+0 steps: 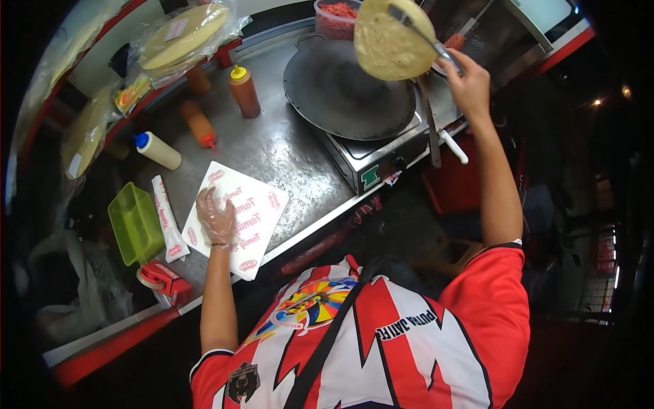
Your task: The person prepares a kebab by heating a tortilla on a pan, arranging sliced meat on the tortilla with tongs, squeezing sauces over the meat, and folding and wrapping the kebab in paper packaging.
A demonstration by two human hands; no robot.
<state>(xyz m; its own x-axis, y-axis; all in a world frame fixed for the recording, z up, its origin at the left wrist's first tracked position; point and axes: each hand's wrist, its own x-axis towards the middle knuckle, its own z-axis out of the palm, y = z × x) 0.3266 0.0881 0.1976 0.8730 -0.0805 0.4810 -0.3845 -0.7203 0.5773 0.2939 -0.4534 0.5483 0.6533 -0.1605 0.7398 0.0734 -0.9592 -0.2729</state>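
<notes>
My left hand (216, 217), in a clear plastic glove, rests with its fingers apart on a stack of white printed paper (255, 208) on the metal counter. My right hand (464, 78) is closed round metal tongs (446, 53), whose jaws grip a round flatbread (388, 48). The flatbread hangs in the air over the right back side of a dark round griddle (344, 92). Nothing lies on the visible part of the griddle. A wrapped paper roll (167, 221) lies just left of the paper stack.
Sauce bottles (245, 92) stand or lie at the left back. Further left are a green basket (136, 228) and a red tape dispenser (165, 283). A tub of shredded red food (335, 19) sits behind the griddle. A white-handled knife (454, 148) lies at the stove's right.
</notes>
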